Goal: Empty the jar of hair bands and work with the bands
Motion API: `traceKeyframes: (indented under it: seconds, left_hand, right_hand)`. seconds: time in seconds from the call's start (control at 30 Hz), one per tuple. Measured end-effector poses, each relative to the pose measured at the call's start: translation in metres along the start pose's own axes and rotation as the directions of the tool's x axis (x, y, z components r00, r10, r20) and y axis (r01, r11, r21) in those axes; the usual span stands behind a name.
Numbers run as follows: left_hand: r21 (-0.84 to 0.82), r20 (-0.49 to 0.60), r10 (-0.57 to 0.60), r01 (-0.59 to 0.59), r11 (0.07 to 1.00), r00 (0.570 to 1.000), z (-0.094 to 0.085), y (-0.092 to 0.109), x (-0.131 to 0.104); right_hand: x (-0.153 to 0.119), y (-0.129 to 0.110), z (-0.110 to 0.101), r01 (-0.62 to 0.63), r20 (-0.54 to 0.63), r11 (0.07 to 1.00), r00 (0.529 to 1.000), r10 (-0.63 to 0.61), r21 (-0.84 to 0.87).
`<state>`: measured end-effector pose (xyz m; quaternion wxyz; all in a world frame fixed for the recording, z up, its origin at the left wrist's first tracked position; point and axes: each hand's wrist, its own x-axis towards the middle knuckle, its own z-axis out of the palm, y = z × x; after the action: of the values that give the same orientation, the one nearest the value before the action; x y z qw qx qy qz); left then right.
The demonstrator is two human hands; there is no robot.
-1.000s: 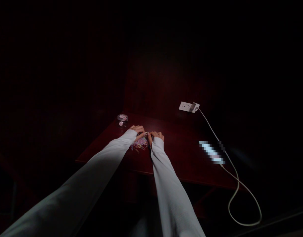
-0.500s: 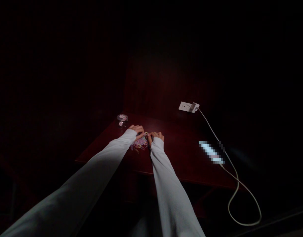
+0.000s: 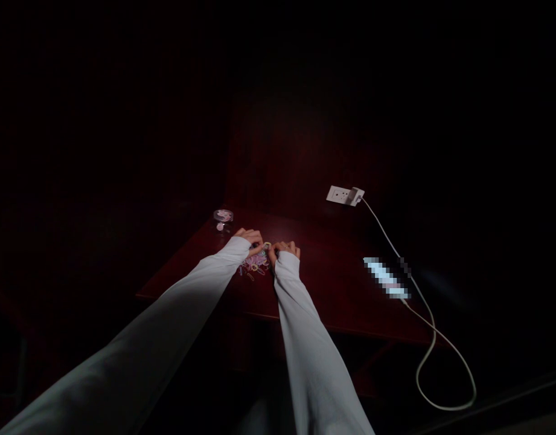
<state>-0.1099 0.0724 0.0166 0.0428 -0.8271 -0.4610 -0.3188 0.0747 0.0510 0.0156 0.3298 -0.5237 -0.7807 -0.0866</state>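
Note:
A small heap of pink, purple and yellow bands (image 3: 255, 263) lies on the dark red table (image 3: 327, 290). My left hand (image 3: 253, 238) is at the heap's far left side, its fingers bent and closed on a yellowish band (image 3: 267, 245). Close by on the right, my right hand (image 3: 284, 249) has its thumb and finger pinched at the other side of that band. The two hands are nearly touching, and their fingertips are small and dim.
A clear round container (image 3: 223, 220) with pink pieces stands at the table's back left. On the right lies a lit, pixelated device (image 3: 386, 278) with a white cable (image 3: 459, 353) running to a wall socket (image 3: 338, 194).
The fingertips have shifted slightly, and the yellowish band shows more clearly between them. The whole view has moved a little.

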Motion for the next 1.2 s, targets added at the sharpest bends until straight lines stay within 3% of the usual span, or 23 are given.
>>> traceKeyframes:
  seconds: [0.47,0.97,1.2]
  left_hand:
    - [0.016,-0.072,-0.077,0.078,0.997,0.994,-0.004,0.011,-0.002]
    - [0.033,-0.142,-0.150,0.156,0.987,0.978,-0.008,0.003,0.000]
    - [0.016,-0.145,-0.098,0.101,0.995,0.985,-0.006,0.004,-0.002]
  right_hand:
    - [-0.001,0.005,0.002,-0.067,-0.076,0.998,0.995,0.067,0.011]
    - [0.004,0.012,0.007,-0.222,-0.149,0.973,0.962,0.229,0.064]
    - [0.004,0.014,0.009,-0.191,-0.154,0.979,0.968,0.199,0.066]
